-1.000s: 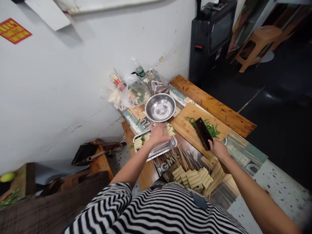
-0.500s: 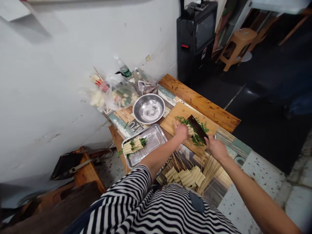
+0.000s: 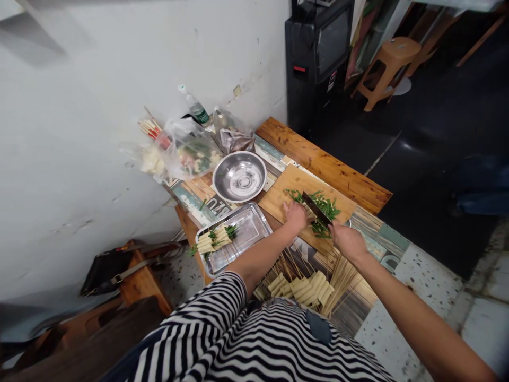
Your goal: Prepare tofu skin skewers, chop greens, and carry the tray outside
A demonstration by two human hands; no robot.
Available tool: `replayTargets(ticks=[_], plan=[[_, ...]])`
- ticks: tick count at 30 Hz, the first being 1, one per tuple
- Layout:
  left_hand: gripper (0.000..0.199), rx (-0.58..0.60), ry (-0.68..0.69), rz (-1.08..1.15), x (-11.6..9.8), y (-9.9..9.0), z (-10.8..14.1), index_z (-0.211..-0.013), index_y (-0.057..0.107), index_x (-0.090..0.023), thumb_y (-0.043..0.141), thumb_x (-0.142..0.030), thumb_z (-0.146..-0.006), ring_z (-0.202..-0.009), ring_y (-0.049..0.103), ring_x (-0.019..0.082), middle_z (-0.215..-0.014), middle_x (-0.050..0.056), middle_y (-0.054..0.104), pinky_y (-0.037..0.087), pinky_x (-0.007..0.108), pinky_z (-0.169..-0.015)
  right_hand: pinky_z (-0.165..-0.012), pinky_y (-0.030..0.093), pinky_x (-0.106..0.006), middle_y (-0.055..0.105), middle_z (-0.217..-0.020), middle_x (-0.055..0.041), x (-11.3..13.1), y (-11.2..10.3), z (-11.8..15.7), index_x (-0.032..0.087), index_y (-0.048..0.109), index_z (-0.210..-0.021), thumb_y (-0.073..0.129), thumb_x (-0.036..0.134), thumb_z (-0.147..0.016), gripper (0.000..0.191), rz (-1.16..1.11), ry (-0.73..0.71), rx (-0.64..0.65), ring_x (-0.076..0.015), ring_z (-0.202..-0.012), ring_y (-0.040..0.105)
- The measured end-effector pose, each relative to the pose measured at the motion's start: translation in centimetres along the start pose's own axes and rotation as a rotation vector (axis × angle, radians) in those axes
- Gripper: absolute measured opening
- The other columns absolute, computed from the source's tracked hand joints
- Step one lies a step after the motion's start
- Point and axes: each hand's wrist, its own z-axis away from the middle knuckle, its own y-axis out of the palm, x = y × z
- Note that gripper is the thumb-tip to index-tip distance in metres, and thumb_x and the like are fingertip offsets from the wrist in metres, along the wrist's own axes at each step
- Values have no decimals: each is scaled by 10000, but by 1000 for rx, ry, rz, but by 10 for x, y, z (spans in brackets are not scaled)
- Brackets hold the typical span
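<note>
My right hand (image 3: 349,240) is closed round the handle of a cleaver (image 3: 316,208), whose dark blade stands tilted across the greens. On the wooden cutting board (image 3: 280,191), my left hand (image 3: 296,214) presses down on pale tofu-skin rolls, mostly hidden by the fingers and the blade. Chopped leafy greens (image 3: 326,204) lie on both sides of the cleaver. Close to my body are more skewered tofu-skin rolls (image 3: 312,289), without greens showing, beside a bundle of bamboo skewers (image 3: 341,276). A metal tray (image 3: 254,225) holds several rolls filled with greens (image 3: 214,239).
A steel bowl (image 3: 240,178) sits behind the tray. Plastic bags of food (image 3: 191,151), a water bottle (image 3: 196,109) and red-tipped sticks (image 3: 149,128) crowd the wall end of the table. A wooden bench (image 3: 322,162) runs along the far side.
The cleaver has shifted slightly left and its blade now stands more edge-on, nearer my left hand, covering more of the rolls. My left hand keeps its place on the board.
</note>
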Motion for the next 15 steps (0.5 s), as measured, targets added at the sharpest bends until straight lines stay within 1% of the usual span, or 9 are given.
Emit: replayTargets(ticks=[2,5,7,10,15], plan=[[537,-17,4,4,0,2,2,-957,695,-92,631,-592,-770,-1112,504,342,-1040,184,656,193,580,-1100,-600,473,-305,708,-787,-151,0,1,-2,152,506,-1068,229,350,-998,348,8,-11,-6,-278,-746,717],[499,-93,40,21,2,3,8,-1013,672,-101,575,-554,-827,-1092,508,335,-1020,175,663,217,573,-1077,-587,470,-309,707,-779,-155,-1,-1,-5,141,507,-1068,229,328,-998,342,8,-25,-7,-286,-753,716],[447,-111,45,44,3,4,11,-1023,660,-119,551,-518,-852,-1085,509,322,-1014,165,669,228,561,-1066,-591,468,-299,711,-801,-160,-1,-4,-5,133,505,-1067,234,328,-999,340,0,-34,0,-279,-771,717],[384,-74,27,66,3,4,12,-976,659,-141,554,-489,-853,-1090,499,316,-993,154,675,223,552,-1059,-616,465,-278,714,-831,-169,-3,-8,-4,125,498,-1064,247,333,-1001,332,6,-40,2,-257,-795,717],[425,-29,-4,55,-1,-1,9,-989,663,-125,546,-509,-851,-1093,481,333,-1018,171,660,227,554,-1032,-631,468,-275,710,-805,-170,-4,-8,-4,118,500,-1062,252,317,-1003,323,20,-44,15,-257,-805,719]])
